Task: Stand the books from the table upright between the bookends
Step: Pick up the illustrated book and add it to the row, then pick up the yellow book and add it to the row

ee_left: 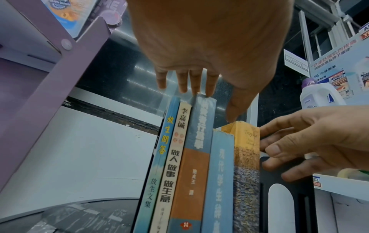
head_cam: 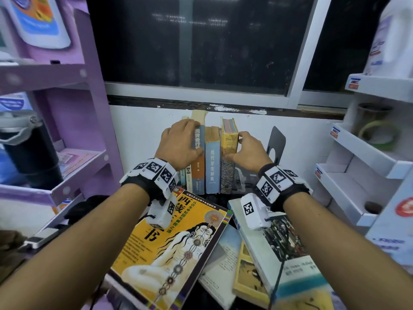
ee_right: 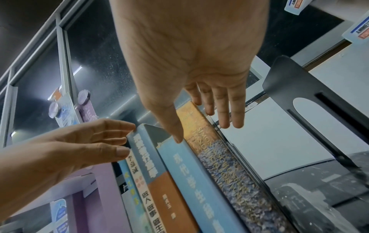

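Several books stand upright against the back wall. My left hand point(head_cam: 183, 142) lies over the top of the grey-and-orange book point(head_cam: 199, 168), its fingertips point(ee_left: 209, 88) touching the top edge. My right hand point(head_cam: 243, 148) lies flat against the right cover of the yellow-and-purple book point(head_cam: 229, 157), its thumb point(ee_right: 175, 134) at the spines by the blue book point(head_cam: 212, 166). The black bookend point(head_cam: 277, 139) stands a little to the right, apart from the row. The left bookend is hidden. A big yellow book point(head_cam: 178, 249) and a white book point(head_cam: 288, 245) lie flat on the table in front.
A purple shelf unit point(head_cam: 67, 108) stands close on the left with a black bottle point(head_cam: 29, 153) on it. White display shelves point(head_cam: 368, 153) stand on the right. More loose books point(head_cam: 248, 271) lie between the two flat ones. A dark window is above the row.
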Available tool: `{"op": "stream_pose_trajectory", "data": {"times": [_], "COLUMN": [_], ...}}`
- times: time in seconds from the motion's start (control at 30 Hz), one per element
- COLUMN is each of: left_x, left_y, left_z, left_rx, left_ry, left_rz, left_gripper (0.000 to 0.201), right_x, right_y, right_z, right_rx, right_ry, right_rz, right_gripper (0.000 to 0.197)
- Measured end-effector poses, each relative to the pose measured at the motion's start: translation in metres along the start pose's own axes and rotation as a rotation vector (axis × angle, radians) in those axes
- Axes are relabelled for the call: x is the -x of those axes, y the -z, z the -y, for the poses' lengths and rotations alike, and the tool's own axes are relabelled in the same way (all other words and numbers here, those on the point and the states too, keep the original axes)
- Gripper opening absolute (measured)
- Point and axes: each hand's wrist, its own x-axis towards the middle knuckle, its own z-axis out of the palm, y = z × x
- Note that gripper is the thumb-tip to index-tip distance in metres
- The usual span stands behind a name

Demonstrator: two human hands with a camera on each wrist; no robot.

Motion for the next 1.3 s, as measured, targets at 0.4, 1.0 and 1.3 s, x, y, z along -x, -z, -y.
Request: {"op": "stream_pose_trajectory", "data": {"times": [0.4,1.0,1.3], "left_x": [0.06,0.082,0.083], "left_y": [0.012,-0.004,-0.008], "left_z": [0.009,0.024,0.033], "left_rx": [0.043,-0.036,0.125], "left_ry": [0.257,0.454,0.515], "left_rz": [0.471,0.852,0.847], "left_gripper": [0.065,0.08,0.08], "right_x": [0.059,0.068,0.066], "right_y": [-0.023,-0.061,-0.06], "right_z": [0.02,0.028,0.022], "right_rx": [0.148,0.336,0.252], "right_ry": [-0.04,-0.071,-0.06], "right_rz": [0.436,0.84,0.711], "right_gripper": [0.082,0.076,0.066]}}
